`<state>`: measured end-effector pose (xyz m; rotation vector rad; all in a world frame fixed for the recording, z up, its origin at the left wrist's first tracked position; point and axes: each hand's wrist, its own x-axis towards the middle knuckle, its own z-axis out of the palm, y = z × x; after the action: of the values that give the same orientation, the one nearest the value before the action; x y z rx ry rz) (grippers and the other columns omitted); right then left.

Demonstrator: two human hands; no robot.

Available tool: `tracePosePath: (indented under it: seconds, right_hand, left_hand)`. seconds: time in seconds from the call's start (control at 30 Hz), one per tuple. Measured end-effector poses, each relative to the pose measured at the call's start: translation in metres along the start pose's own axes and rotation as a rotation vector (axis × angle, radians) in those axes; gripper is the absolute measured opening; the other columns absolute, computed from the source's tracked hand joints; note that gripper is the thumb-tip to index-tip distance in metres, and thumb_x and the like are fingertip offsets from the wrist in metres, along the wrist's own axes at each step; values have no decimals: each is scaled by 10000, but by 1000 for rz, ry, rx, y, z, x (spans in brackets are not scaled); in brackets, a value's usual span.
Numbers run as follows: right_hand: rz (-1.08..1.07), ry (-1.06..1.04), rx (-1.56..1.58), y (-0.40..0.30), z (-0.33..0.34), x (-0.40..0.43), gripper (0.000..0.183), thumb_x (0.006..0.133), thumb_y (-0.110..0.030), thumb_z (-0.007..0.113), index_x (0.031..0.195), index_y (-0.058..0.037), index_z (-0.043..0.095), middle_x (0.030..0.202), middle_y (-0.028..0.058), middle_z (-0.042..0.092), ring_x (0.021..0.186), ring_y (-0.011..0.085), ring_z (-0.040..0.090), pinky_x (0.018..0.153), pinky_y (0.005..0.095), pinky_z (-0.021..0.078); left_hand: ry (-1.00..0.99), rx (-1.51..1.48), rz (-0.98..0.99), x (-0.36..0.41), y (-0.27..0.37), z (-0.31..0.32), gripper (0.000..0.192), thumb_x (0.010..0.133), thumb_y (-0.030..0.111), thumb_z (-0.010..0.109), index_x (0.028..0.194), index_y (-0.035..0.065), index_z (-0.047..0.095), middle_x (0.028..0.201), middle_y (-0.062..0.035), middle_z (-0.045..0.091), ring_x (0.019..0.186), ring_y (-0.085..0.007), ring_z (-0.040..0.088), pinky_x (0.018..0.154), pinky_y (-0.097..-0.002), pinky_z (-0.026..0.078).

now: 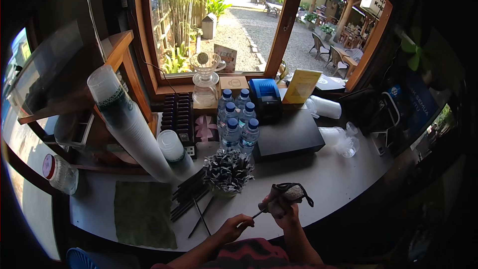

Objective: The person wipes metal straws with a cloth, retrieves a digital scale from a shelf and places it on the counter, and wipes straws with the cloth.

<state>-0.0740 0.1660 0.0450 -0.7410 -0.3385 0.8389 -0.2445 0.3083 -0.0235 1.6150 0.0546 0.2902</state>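
Note:
Between the thumb and fingers of my left hand [236, 228] is one end of a thin black straw [258, 213]. Its other end runs into a dark, crumpled cloth [281, 198], which my right hand [289, 216] grips over the table's front edge. Left of my hands, several loose black straws [188, 196] lie on the white tabletop, two of them crossed near the front. Behind them stands a container packed with paper-wrapped sticks or straws [228, 170], their tips fanned out. A green cloth [143, 213] lies flat at the left.
Tall stacked plastic cups [130, 123] lean at the left beside a shorter stack [174, 153] and a lidded jar [61, 175]. Several water bottles [239, 127] stand beyond the container. A black box [289, 130], a receipt printer [266, 99] and bagged plastic cups [340, 140] occupy the back right.

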Motion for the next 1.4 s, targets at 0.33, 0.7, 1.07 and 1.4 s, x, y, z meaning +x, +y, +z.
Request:
tracePosePath:
  seconds: [0.33,0.7,1.07,1.4]
  right_hand:
    - [-309,-137,-467,37,1,-6,460,1036,-419,514,1260,-22,583,1273,176,617,1185,294,624,1030,451,507]
    - [160,26,-105,81,-25,-4,483,988,-447,526,1316,-98,585,1251,107,650,1109,263,656,967,409,527]
    - [152,-102,-543,101,-52,-17,196,998,-154,602,1151,-38,643,1033,32,660,940,126,624,820,289,514]
    - [138,-103,-153,111,-73,-5,431,1036,-399,512,1136,3,630,947,108,671,806,183,622,757,321,500]
  left_hand:
    - [-38,279,-85,33,-21,-27,430,957,174,660,1327,25,500,1346,-195,553,1298,-343,513,1093,-425,406]
    - [228,321,-77,17,25,-37,413,932,214,726,1306,88,604,953,-92,658,821,-229,634,749,-352,524]
    - [106,601,537,51,78,-31,207,875,82,728,1067,54,657,896,-93,649,790,-264,652,679,-367,543]
    - [782,613,745,70,196,-76,88,955,113,695,991,45,654,977,-102,677,801,-206,659,686,-296,511]
